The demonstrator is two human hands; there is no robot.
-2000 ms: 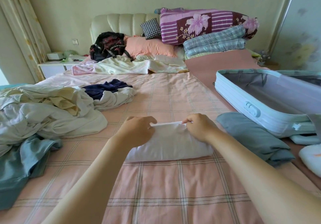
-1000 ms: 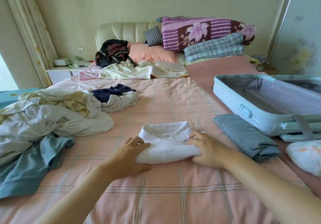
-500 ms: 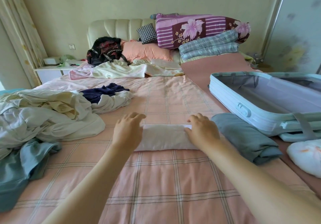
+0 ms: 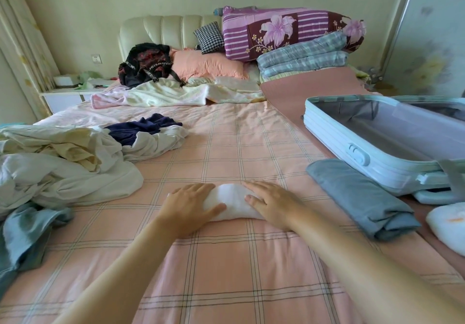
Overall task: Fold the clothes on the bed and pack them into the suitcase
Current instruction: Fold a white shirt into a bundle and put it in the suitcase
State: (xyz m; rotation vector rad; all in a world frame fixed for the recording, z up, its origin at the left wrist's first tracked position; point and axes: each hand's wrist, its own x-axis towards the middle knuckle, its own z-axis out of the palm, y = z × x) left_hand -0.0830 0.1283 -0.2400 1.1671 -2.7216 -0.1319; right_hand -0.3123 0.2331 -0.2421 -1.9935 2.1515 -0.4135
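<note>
Our two hands lie flat on one small white folded cloth (image 4: 231,201). Our left hand (image 4: 191,205) presses on its left end and our right hand (image 4: 271,203) presses on its right end. The fingers are straight and spread, and they grip nothing. The cloth sits on the pink checked bed (image 4: 251,260), near the middle. It is a short, fat bundle and its long side runs from left to right across the bed. Just to the right lies one folded grey-blue cloth (image 4: 357,198). Past that is one pale blue suitcase (image 4: 334,137), lying open. On the left is one big messy heap of pale clothes (image 4: 63,167), with one dark blue cloth (image 4: 143,128) behind it.
</note>
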